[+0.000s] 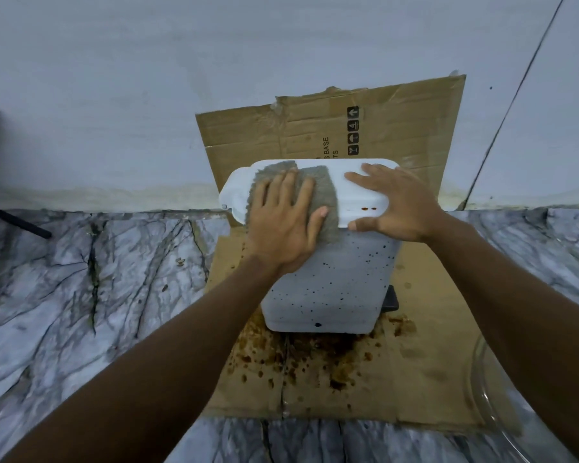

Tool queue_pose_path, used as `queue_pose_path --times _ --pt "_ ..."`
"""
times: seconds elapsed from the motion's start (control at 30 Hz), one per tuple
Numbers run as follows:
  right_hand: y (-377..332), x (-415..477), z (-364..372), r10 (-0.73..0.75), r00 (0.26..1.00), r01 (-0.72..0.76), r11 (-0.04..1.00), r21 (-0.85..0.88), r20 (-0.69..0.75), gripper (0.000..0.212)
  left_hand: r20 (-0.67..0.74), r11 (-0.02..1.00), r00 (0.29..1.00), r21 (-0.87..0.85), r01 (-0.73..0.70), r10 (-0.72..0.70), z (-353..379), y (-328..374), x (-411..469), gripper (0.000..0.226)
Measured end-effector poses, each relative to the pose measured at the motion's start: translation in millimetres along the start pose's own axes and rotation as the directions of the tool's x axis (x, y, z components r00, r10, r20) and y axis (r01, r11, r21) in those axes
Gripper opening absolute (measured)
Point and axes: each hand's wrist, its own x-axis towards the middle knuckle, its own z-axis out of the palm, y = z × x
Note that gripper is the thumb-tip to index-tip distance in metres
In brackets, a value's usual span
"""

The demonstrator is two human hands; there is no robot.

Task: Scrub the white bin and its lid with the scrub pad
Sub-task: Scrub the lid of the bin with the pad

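The white bin (328,285) stands upright on cardboard, its front wall speckled with dark spots. Its white lid (348,198) is closed on top and carries two small brown spots near the front edge. A grey scrub pad (321,192) lies spread over the lid's left half and hangs a little over the front rim. My left hand (284,222) presses flat on the pad, fingers apart. My right hand (395,202) rests flat on the lid's right end, with its thumb over the front rim.
Flattened cardboard (415,379) lies under the bin, stained brown in front of it, and another sheet (398,121) leans on the grey wall behind. Marble floor (97,295) surrounds it. A clear glass rim (482,396) shows at the lower right. A dark rod (14,218) lies left.
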Motion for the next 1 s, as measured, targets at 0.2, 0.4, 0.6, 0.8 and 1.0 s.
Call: queue_pose_path --times 0.2,0.4,0.6,0.8,1.0 --pt "3 2 0 0.014 1.0 -0.014 0.999 0.042 0.001 0.095 -0.093 0.995 0.995 -0.094 -0.04 0.031 4 -28 1 0.057" --pt "0 0 2 0.021 1.0 -0.021 0.999 0.035 -0.007 0.097 -0.077 0.861 0.879 -0.254 0.44 -0.472 1 -3 -3 0.053" --pt "-2 -8 1 0.006 1.0 -0.005 0.999 0.047 -0.01 0.095 0.075 0.697 0.747 -0.312 0.646 -0.66 -5 49 -21 0.07" --pt "-5 -12 0 -0.012 1.0 0.012 1.0 0.009 0.018 0.094 0.232 0.546 0.625 -0.326 0.772 -0.745 -23 45 -5 0.08" --pt "-2 -10 3 -0.027 1.0 0.027 0.999 -0.017 -0.003 0.096 0.31 0.64 0.7 -0.286 0.714 -0.643 -35 105 -19 0.086"
